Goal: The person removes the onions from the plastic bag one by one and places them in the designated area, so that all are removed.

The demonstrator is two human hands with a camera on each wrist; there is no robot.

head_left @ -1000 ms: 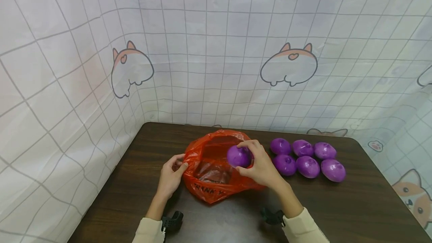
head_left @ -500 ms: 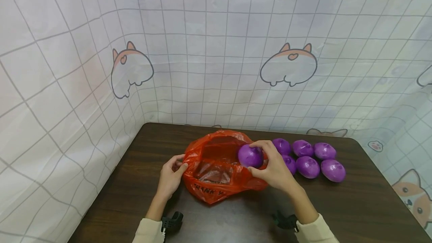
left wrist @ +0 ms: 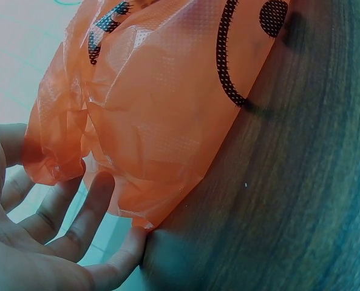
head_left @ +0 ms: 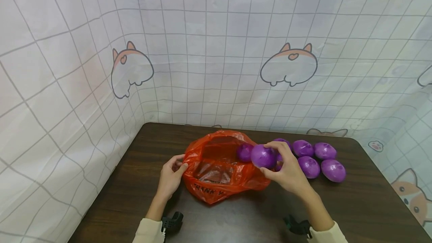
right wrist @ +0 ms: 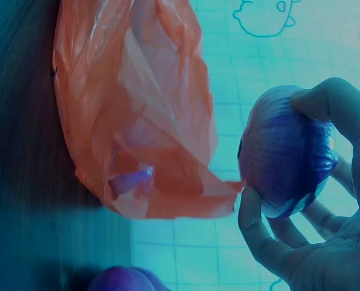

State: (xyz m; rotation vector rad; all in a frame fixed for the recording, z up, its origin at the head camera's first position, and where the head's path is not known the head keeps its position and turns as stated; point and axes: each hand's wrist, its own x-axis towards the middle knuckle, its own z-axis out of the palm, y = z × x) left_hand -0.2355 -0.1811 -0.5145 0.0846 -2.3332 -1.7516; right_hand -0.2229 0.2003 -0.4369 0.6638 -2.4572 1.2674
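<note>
A red plastic bag point(head_left: 233, 188), printed with "THANK Y", lies with its mouth spread on the table. My left hand point(head_left: 169, 178) pinches its left rim between thumb and fingers. In the left wrist view several fingers point(left wrist: 98, 206) show against the bag's orange-looking plastic. With fingertips and thumb, my right hand point(head_left: 290, 168) holds a purple onion point(head_left: 263, 156) at the bag's right edge. Another purple onion point(head_left: 244, 152) sits inside the bag, partly covered by the held one. The right wrist view shows the held onion point(right wrist: 283, 151) beside the bag's wall point(right wrist: 149, 109).
Several purple onions point(head_left: 308, 167) stand in two rows on the dark wooden table point(head_left: 351, 205), right of the bag; two are partly hidden by my right hand. A white gridded curtain point(head_left: 216, 66) with cartoon animals hangs behind and beside the table.
My right hand has moved right with its onion, from over the bag's mouth to the right edge. The onion inside the bag has come into view. My left hand has stayed put.
</note>
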